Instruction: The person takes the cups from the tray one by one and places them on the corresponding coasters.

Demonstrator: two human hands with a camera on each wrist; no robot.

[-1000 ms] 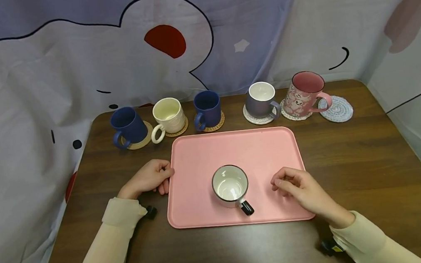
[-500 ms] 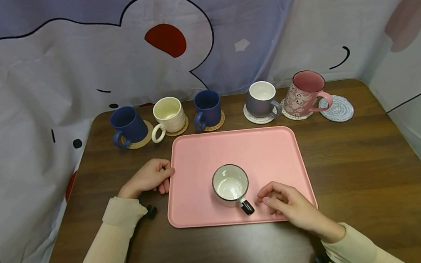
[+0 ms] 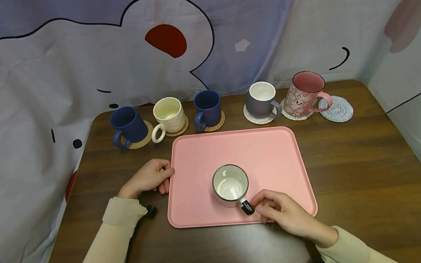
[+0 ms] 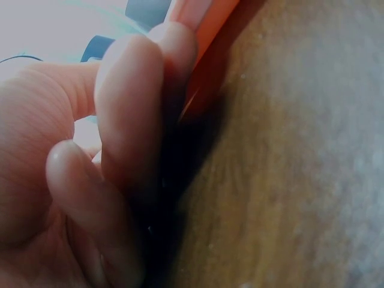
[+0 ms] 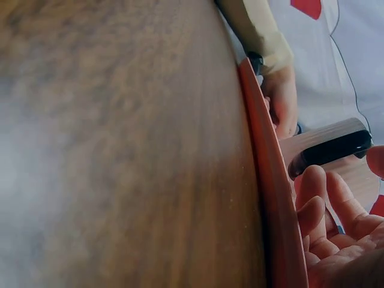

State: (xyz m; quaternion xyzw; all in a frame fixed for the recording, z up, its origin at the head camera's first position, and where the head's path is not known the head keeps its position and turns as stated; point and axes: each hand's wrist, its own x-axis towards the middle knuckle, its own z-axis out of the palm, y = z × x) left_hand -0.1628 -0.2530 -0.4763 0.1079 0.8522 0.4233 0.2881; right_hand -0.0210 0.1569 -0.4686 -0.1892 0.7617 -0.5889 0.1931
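A white enamel-look mug [image 3: 230, 184] with a dark rim and a black handle [image 3: 247, 207] stands upright on a pink tray [image 3: 272, 151]. At the tray's left edge my left hand [image 3: 150, 177] grips the rim, thumb at the top and other fingers bent beside and below it. My right hand [image 3: 283, 213] is over the tray's front right part, its fingertips right at the mug's handle. Loosely bent fingers [image 5: 345, 204] show close under the black handle [image 5: 333, 150] in the right wrist view, with nothing held between them.
Along the table's back stand a blue mug [image 3: 129, 124], a cream mug [image 3: 169, 114], another blue mug [image 3: 208, 106], a grey mug [image 3: 258, 104] and a pink mug [image 3: 301, 96], all on coasters. A bare pale-blue coaster [image 3: 338, 110] lies at the right end.
My right hand has moved left and toward the front of the tray, up to the mug's handle. My left hand, the tray and the mugs have stayed in place.
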